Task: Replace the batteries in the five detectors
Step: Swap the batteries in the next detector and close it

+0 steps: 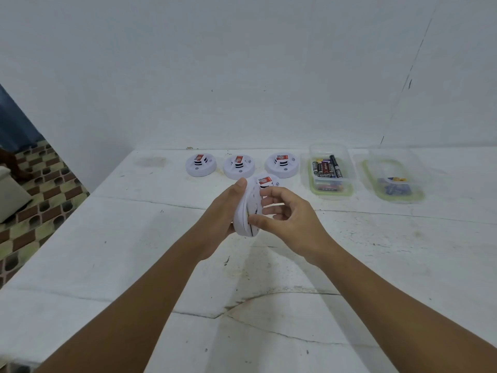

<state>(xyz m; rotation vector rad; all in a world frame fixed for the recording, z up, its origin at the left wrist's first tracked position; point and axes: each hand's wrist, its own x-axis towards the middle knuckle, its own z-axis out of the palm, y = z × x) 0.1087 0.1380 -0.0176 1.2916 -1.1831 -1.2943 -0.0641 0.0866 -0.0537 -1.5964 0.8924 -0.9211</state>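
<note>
My left hand (224,211) grips a round white detector (248,211) held on edge above the white table. My right hand (285,214) pinches its near rim between thumb and fingers. Behind the held one, a fourth detector (267,180) with a red label lies on the table, mostly hidden. Three more white detectors stand in a row at the back: left (201,164), middle (239,167), right (281,165), each with a red label on top.
A clear tub with a green rim (331,172) holds several batteries at the back right. A second clear tub (394,179) further right holds small blue and yellow items. The table's left edge (67,219) drops to a tiled floor. A white wall stands behind.
</note>
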